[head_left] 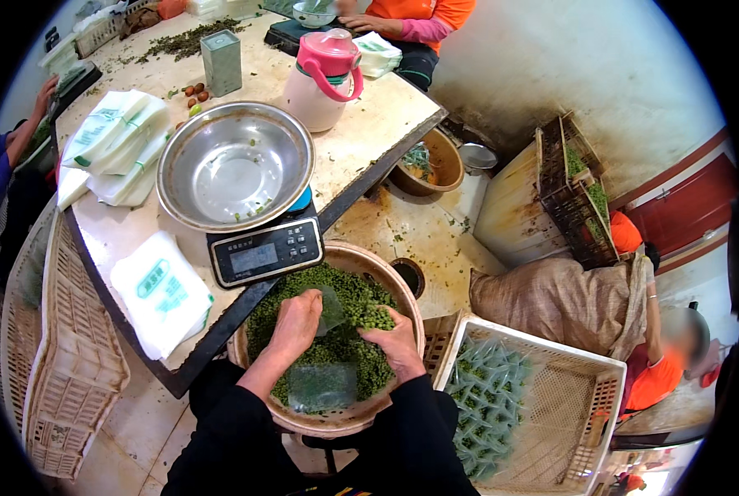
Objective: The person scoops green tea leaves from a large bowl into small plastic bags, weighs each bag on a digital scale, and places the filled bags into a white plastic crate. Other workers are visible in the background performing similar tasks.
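In front of me a round tub [336,425] is heaped with small green peppercorns [373,374] on bits of stem. My left hand [295,326] is closed on a clear plastic bag [330,311] just above the heap. Beside it, my right hand [396,341] has its fingers curled round a clump of peppercorns [371,316], close to the bag. Another clear bag [323,387] lies flat on the peppercorns nearer to me. Beyond the tub, a steel bowl [237,178] with a few green bits sits on a digital scale [265,255].
Stacked printed plastic bags [161,291] lie on the table [191,351] at left. A pink-lidded jug [324,83] and a tin [222,63] stand farther back. At right are a crate [564,413] partly filled with bagged peppercorns and a brown sack [559,302]. Other people work nearby.
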A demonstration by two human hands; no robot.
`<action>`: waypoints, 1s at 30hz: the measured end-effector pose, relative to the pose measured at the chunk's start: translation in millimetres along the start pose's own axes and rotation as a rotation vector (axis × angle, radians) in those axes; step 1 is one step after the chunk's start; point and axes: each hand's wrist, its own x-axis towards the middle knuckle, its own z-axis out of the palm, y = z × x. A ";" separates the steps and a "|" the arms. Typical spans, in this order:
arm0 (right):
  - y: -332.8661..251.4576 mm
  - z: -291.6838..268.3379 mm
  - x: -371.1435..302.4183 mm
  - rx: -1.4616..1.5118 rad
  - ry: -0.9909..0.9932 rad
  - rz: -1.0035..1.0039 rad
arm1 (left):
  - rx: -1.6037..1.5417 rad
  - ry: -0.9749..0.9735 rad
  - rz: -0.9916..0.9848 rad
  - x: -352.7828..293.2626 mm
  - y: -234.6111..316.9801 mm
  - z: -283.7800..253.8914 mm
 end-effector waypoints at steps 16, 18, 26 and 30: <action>-76.2 32.5 3.4 -0.662 -0.295 -0.204 | 0.102 0.026 0.061 0.0 -6.3 10.9; -68.5 30.6 9.2 -0.726 -0.247 -0.275 | 0.049 0.012 0.079 1.7 -3.1 10.0; -69.9 35.7 17.4 -0.255 -0.318 -0.016 | -0.059 0.074 -0.056 1.0 1.6 9.8; -52.9 45.8 12.6 -0.910 -0.116 -0.285 | 0.020 0.122 0.066 1.4 -12.5 21.0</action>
